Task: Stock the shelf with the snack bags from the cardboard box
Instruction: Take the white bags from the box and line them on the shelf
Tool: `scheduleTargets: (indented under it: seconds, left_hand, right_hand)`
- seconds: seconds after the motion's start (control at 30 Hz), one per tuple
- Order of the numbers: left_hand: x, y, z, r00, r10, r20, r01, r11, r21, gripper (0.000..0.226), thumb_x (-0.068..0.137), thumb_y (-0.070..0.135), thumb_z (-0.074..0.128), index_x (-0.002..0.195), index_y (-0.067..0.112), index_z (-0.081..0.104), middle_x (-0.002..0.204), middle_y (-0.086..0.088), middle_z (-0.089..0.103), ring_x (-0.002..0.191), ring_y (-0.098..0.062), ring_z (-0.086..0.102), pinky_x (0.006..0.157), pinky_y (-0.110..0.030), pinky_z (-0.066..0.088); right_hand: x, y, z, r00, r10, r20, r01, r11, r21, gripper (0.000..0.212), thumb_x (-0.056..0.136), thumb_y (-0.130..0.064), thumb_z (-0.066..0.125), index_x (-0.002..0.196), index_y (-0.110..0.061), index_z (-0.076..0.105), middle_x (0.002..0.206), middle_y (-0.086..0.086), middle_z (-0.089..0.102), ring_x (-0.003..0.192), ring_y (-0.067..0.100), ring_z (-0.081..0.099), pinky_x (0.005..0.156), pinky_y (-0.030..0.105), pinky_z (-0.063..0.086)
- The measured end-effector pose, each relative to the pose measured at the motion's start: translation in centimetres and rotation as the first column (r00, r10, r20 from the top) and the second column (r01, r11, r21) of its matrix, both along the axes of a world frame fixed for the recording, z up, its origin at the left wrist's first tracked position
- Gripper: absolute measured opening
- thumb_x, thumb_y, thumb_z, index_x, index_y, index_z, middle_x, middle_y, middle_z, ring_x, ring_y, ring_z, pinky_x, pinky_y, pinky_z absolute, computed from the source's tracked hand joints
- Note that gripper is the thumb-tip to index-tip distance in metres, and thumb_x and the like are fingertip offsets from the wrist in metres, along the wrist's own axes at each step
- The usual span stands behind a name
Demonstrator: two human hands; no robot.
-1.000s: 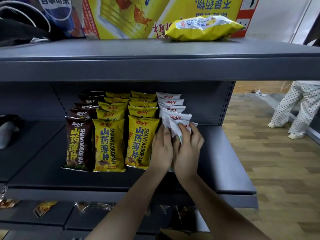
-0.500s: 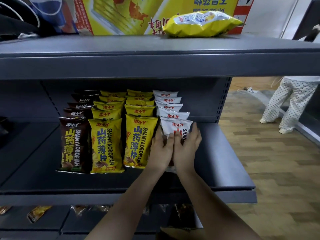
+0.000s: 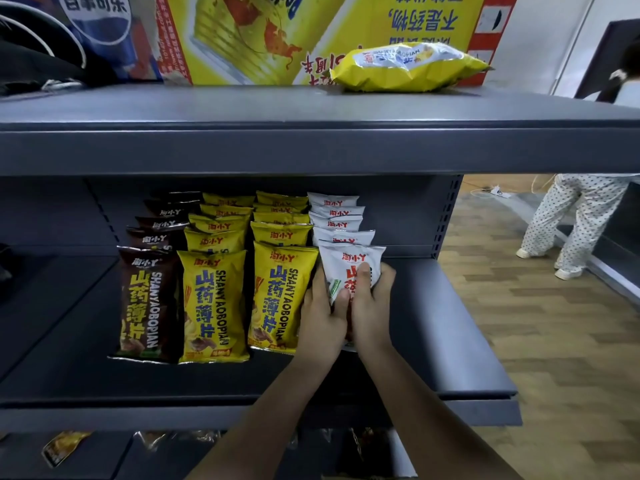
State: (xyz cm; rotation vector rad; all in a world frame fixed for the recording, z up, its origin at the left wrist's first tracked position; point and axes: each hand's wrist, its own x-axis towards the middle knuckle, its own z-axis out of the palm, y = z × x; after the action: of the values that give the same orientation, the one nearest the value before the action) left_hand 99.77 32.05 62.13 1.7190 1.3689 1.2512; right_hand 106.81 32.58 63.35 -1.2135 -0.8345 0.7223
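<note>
On the grey middle shelf point(image 3: 450, 341) stand rows of snack bags: a brown row point(image 3: 145, 303), two yellow rows point(image 3: 211, 306) point(image 3: 280, 296) and a white row point(image 3: 337, 220) at the right. Both my hands hold the front white bag point(image 3: 349, 263) upright at the head of the white row. My left hand point(image 3: 320, 317) grips its left edge, next to the yellow bag. My right hand point(image 3: 370, 306) grips its right side, thumb across the bag's front. The bag's lower half is hidden behind my hands. The cardboard box is out of view.
A loose yellow bag point(image 3: 408, 65) lies on the top shelf point(image 3: 242, 112) before a yellow carton point(image 3: 311, 29). More packets point(image 3: 62, 448) lie on the shelf below. A person in spotted trousers point(image 3: 581, 216) stands on the wooden floor at the right.
The white bag was tilted and crumpled in my hands; now it stands straight at the front of the white row. My hands have slid to its sides.
</note>
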Motion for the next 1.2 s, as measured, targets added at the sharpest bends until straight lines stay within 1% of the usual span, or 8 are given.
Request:
scheduleTargets:
  seconds: [0.17, 0.27, 0.47, 0.73, 0.83, 0.97, 1.07, 1.2]
  left_hand:
    - [1.3, -0.1, -0.5, 0.982, 0.176, 0.070, -0.176, 0.984, -0.006, 0.073, 0.084, 0.066, 0.018, 0.144, 0.027, 0.029, 0.146, 0.002, 0.039, 0.134, -0.017, 0.036, 0.110, -0.043, 0.031]
    - [1.7, -0.1, -0.4, 0.969, 0.227, 0.096, -0.221, 0.973, -0.066, 0.061, 0.093, 0.054, 0.025, 0.140, 0.018, 0.038, 0.138, -0.007, 0.046, 0.129, -0.025, 0.039, 0.109, -0.043, 0.030]
    - [1.6, 0.3, -0.6, 0.960, 0.232, 0.157, -0.206, 0.965, -0.164, 0.051, 0.098, 0.044, 0.031, 0.140, 0.016, 0.039, 0.140, -0.010, 0.043, 0.131, -0.027, 0.035, 0.112, -0.043, 0.025]
    - [2.1, -0.8, 0.1, 0.968, 0.238, 0.072, -0.235, 0.971, -0.051, 0.066, 0.089, 0.051, 0.027, 0.139, 0.010, 0.039, 0.133, -0.011, 0.048, 0.125, -0.028, 0.040, 0.108, -0.038, 0.027]
    - [2.1, -2.2, 0.2, 0.973, 0.229, -0.036, -0.227, 0.972, 0.057, 0.060, 0.091, 0.023, 0.049, 0.144, 0.007, 0.027, 0.142, -0.011, 0.037, 0.133, -0.026, 0.029, 0.112, -0.037, 0.025]
    - [0.5, -3.4, 0.0, 0.983, 0.144, -0.112, -0.111, 0.958, 0.263, 0.069, 0.081, -0.006, 0.055, 0.142, 0.010, 0.029, 0.143, -0.008, 0.031, 0.136, -0.018, 0.024, 0.112, -0.033, 0.027]
    - [-1.8, -3.4, -0.3, 0.962, 0.155, -0.225, -0.037, 0.889, 0.456, 0.057, 0.080, -0.001, 0.043, 0.135, 0.010, 0.035, 0.138, -0.008, 0.035, 0.134, -0.022, 0.031, 0.111, -0.038, 0.032]
    - [-5.1, -3.0, -1.1, 0.885, 0.298, -0.357, -0.102, 0.873, 0.477, 0.054, 0.079, 0.009, 0.036, 0.132, 0.003, 0.042, 0.137, -0.018, 0.041, 0.131, -0.036, 0.034, 0.105, -0.053, 0.034]
  right_hand:
    - [1.4, 0.2, -1.5, 0.963, 0.220, 0.158, -0.231, 0.971, 0.053, 0.046, 0.094, -0.037, 0.051, 0.134, -0.024, 0.031, 0.125, -0.007, 0.056, 0.113, 0.006, 0.057, 0.092, 0.023, 0.048]
    - [3.2, -0.9, -2.0, 0.875, 0.410, 0.257, -0.407, 0.911, -0.069, 0.050, 0.087, -0.037, 0.062, 0.128, -0.032, 0.033, 0.124, -0.011, 0.056, 0.113, 0.002, 0.057, 0.091, 0.019, 0.048]
    - [5.3, -2.3, -0.4, 0.747, 0.616, 0.251, -0.555, 0.785, -0.276, 0.066, 0.079, -0.010, 0.075, 0.125, -0.029, 0.032, 0.109, -0.019, 0.059, 0.089, -0.017, 0.059, 0.068, 0.006, 0.046]
    - [5.4, -1.5, 0.2, 0.717, 0.592, 0.368, -0.493, 0.804, -0.332, 0.056, 0.076, -0.010, 0.077, 0.109, -0.038, 0.042, 0.104, -0.021, 0.061, 0.089, -0.014, 0.060, 0.070, 0.010, 0.048]
    - [5.3, -1.3, 0.5, 0.692, 0.554, 0.462, -0.437, 0.832, -0.342, 0.046, 0.072, -0.022, 0.075, 0.101, -0.050, 0.052, 0.107, -0.016, 0.065, 0.101, -0.002, 0.061, 0.081, 0.020, 0.052]
    - [4.9, -1.6, -0.9, 0.750, 0.497, 0.435, -0.392, 0.865, -0.312, 0.022, 0.074, -0.020, 0.074, 0.093, -0.029, 0.065, 0.090, -0.009, 0.071, 0.088, 0.004, 0.066, 0.078, 0.028, 0.054]
    - [4.1, -2.2, -2.6, 0.799, 0.360, 0.482, -0.260, 0.929, -0.263, 0.058, 0.066, -0.048, 0.071, 0.118, -0.029, 0.055, 0.113, -0.008, 0.063, 0.109, 0.011, 0.059, 0.092, 0.039, 0.051]
    - [2.7, -2.7, -3.4, 0.807, 0.278, 0.521, -0.210, 0.960, -0.186, 0.071, 0.072, -0.045, 0.065, 0.135, -0.029, 0.038, 0.127, -0.005, 0.054, 0.120, 0.015, 0.050, 0.096, 0.044, 0.047]
